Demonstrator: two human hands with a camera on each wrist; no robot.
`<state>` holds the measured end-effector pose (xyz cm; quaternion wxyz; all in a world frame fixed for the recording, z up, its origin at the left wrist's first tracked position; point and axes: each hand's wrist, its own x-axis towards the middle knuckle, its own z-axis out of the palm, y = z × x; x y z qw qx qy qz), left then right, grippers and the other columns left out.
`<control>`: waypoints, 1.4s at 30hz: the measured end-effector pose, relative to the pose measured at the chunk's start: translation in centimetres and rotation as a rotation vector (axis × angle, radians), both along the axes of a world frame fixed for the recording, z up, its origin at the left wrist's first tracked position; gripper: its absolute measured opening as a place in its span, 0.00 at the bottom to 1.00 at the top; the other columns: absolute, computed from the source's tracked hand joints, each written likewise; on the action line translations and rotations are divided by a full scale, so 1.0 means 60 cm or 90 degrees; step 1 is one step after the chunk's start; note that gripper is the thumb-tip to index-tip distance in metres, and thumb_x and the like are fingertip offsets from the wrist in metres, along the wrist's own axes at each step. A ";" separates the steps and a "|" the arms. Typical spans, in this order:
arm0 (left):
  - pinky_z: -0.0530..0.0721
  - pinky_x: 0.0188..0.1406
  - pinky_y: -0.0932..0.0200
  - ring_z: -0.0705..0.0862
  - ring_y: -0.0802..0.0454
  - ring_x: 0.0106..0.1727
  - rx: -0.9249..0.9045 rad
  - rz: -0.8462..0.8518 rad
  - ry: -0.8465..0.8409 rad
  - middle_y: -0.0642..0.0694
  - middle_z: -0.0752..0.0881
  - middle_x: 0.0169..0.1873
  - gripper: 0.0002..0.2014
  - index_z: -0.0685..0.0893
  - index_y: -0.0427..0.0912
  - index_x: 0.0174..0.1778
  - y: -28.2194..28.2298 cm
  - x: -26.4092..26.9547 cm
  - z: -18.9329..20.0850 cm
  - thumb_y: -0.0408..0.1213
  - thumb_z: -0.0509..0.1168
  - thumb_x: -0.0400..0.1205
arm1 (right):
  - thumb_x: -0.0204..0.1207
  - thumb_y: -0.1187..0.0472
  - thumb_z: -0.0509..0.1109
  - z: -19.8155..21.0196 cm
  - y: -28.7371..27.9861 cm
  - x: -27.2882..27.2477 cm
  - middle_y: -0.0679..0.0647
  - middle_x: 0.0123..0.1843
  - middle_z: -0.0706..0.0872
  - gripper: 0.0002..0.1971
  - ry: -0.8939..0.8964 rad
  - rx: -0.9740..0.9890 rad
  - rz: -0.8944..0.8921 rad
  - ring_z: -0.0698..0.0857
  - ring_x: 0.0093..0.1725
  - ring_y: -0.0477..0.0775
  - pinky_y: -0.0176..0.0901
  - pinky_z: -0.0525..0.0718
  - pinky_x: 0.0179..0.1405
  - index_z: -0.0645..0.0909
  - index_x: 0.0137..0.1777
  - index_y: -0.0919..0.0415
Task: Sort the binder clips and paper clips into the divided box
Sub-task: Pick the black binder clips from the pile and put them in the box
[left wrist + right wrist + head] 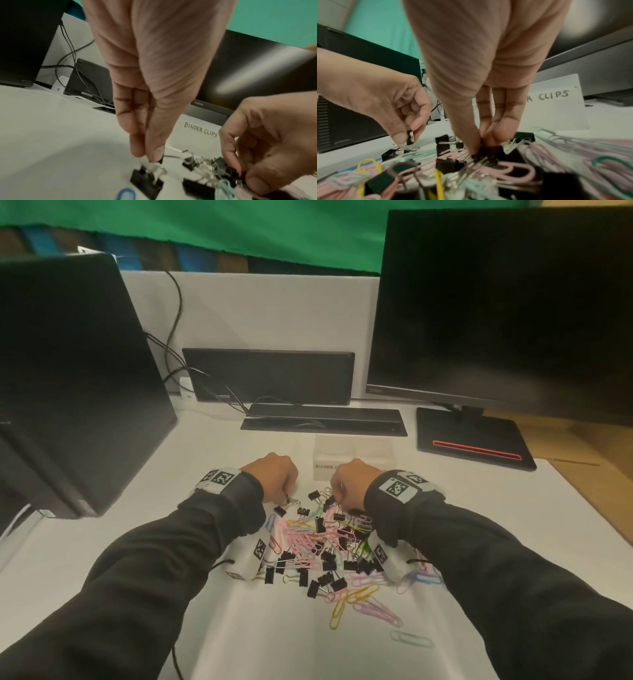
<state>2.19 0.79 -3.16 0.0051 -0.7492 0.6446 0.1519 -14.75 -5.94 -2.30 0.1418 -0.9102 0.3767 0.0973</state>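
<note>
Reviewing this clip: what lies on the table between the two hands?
Loose black binder clips lie between the left hand and right hand, seen in the head view; the divided box stands just beyond the gap.

Black binder clips (320, 542) and pastel paper clips (356, 601) heaped before clear box (352, 453).

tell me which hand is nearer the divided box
Right. The right hand works at the far edge of the clip pile, just in front of the divided box, overlapping its front wall in the head view. The left hand is off to the box's left.
</note>
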 end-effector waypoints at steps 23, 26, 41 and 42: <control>0.82 0.57 0.50 0.84 0.42 0.56 -0.134 -0.033 0.011 0.43 0.86 0.56 0.10 0.85 0.45 0.55 -0.109 -0.041 0.071 0.41 0.63 0.82 | 0.76 0.64 0.72 0.059 -0.035 -0.064 0.51 0.40 0.90 0.06 -0.334 0.045 -0.090 0.86 0.34 0.41 0.31 0.83 0.43 0.90 0.48 0.58; 0.82 0.50 0.52 0.84 0.41 0.49 -0.114 -0.020 -0.022 0.43 0.87 0.51 0.09 0.85 0.44 0.50 -0.073 -0.014 0.081 0.41 0.61 0.82 | 0.78 0.63 0.70 0.092 -0.064 -0.028 0.52 0.39 0.89 0.07 -0.390 -0.019 -0.109 0.84 0.40 0.47 0.39 0.82 0.53 0.90 0.50 0.60; 0.82 0.53 0.56 0.85 0.42 0.54 0.136 -0.085 -0.118 0.41 0.87 0.57 0.13 0.85 0.39 0.58 -0.010 -0.022 0.001 0.36 0.70 0.78 | 0.73 0.57 0.75 0.014 0.006 -0.040 0.50 0.43 0.91 0.06 0.062 0.015 0.071 0.89 0.42 0.51 0.42 0.88 0.40 0.90 0.45 0.58; 0.84 0.53 0.54 0.85 0.42 0.52 0.129 -0.085 -0.120 0.40 0.87 0.56 0.13 0.85 0.39 0.57 -0.011 -0.023 0.002 0.36 0.70 0.78 | 0.72 0.59 0.74 0.010 0.003 -0.037 0.52 0.43 0.91 0.05 0.052 0.013 0.067 0.89 0.42 0.52 0.46 0.90 0.44 0.90 0.44 0.58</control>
